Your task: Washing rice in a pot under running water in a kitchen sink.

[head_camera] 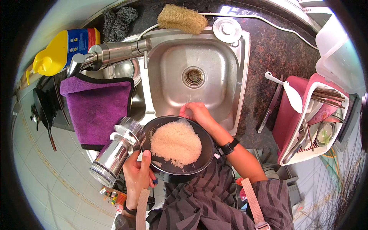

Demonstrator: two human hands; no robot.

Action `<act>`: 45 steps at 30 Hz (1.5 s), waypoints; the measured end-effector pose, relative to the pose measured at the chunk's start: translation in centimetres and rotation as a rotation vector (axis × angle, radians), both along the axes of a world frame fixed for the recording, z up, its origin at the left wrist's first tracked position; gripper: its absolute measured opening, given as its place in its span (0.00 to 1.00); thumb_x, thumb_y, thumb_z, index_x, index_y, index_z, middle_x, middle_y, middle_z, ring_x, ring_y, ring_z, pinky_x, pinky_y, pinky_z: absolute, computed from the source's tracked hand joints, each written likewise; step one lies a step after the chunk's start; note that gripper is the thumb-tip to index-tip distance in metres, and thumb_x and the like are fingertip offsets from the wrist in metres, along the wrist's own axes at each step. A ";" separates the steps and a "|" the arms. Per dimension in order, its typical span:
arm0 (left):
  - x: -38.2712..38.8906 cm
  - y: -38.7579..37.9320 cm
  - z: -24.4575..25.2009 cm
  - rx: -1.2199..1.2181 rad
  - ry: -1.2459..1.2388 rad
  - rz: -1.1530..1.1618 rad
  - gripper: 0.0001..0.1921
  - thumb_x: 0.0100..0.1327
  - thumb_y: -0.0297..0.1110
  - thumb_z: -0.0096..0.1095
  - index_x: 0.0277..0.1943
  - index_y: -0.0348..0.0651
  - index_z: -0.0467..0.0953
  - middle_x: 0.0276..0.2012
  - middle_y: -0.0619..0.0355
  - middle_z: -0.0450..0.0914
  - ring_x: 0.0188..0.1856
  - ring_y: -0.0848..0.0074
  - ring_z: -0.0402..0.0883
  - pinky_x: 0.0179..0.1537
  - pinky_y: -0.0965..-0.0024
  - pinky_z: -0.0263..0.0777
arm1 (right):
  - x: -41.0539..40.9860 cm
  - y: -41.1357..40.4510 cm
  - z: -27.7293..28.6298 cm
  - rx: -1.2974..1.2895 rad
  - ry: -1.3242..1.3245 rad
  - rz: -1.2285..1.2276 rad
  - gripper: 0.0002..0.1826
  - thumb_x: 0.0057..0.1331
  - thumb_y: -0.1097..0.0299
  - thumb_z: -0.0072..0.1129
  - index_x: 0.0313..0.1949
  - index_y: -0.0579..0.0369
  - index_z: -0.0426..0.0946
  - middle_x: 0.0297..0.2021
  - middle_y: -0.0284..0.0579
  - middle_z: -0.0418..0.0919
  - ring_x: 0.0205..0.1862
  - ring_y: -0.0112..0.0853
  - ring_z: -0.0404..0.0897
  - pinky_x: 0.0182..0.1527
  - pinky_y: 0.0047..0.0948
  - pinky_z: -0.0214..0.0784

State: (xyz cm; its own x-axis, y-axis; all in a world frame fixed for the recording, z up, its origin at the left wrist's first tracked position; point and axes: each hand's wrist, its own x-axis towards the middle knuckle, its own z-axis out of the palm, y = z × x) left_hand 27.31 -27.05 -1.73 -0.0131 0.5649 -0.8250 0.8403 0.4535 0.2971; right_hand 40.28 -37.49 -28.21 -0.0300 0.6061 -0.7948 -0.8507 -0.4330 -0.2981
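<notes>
A dark inner cooking pot with marks on its inner wall is at the front edge of the sink, against my body. Pale rice grains lie heaped inside it, with something translucent at their far edge. My left hand grips the pot's left side, thumb up near the rim. At the far right rim is my right hand, fingers curled over the sink side; whether they hold anything is hidden. A chrome cylinder with clear ends overlaps the pot's left rim. Beyond the pot lies the steel sink basin with its drain.
A purple cloth drapes left of the basin, below the faucet. A yellow jug, a loofah and a drain cover are behind. At right are a knife, a white spoon and a pink dish rack.
</notes>
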 end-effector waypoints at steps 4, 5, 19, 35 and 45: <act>-0.2 -0.2 -0.2 0.037 0.017 -0.020 0.23 0.73 0.48 0.53 0.41 0.30 0.77 0.12 0.60 0.71 0.08 0.80 0.69 0.07 0.77 0.56 | -0.2 0.0 -0.2 0.007 0.044 -0.046 0.16 0.70 0.67 0.44 0.32 0.64 0.79 0.29 0.45 0.82 0.29 0.26 0.78 0.34 0.22 0.71; -0.2 -0.2 -0.2 0.040 0.020 -0.022 0.23 0.73 0.49 0.53 0.41 0.30 0.77 0.12 0.60 0.71 0.08 0.80 0.69 0.07 0.77 0.56 | -0.2 0.0 -0.2 0.004 0.050 -0.055 0.16 0.70 0.67 0.44 0.32 0.64 0.79 0.29 0.45 0.82 0.29 0.26 0.78 0.34 0.22 0.71; -0.2 -0.1 -0.2 0.031 0.036 -0.021 0.22 0.74 0.47 0.53 0.41 0.30 0.77 0.13 0.60 0.71 0.08 0.81 0.69 0.07 0.77 0.57 | -0.2 -0.1 -0.3 -0.006 0.064 -0.059 0.16 0.69 0.67 0.45 0.32 0.64 0.80 0.30 0.45 0.82 0.29 0.26 0.78 0.34 0.23 0.72; -0.1 -0.1 -0.3 0.035 0.042 -0.024 0.23 0.73 0.49 0.53 0.41 0.31 0.78 0.13 0.61 0.71 0.08 0.81 0.68 0.07 0.77 0.56 | -0.4 -0.1 -0.7 -0.004 0.090 -0.090 0.16 0.69 0.68 0.45 0.32 0.65 0.79 0.30 0.47 0.82 0.30 0.28 0.79 0.35 0.24 0.73; 0.3 0.3 0.0 -0.029 0.049 0.037 0.30 0.70 0.52 0.60 0.51 0.25 0.74 0.12 0.59 0.69 0.09 0.81 0.67 0.10 0.76 0.58 | -0.3 -0.1 -0.5 -0.017 0.087 -0.058 0.16 0.69 0.67 0.45 0.32 0.63 0.80 0.29 0.46 0.82 0.29 0.27 0.79 0.34 0.22 0.72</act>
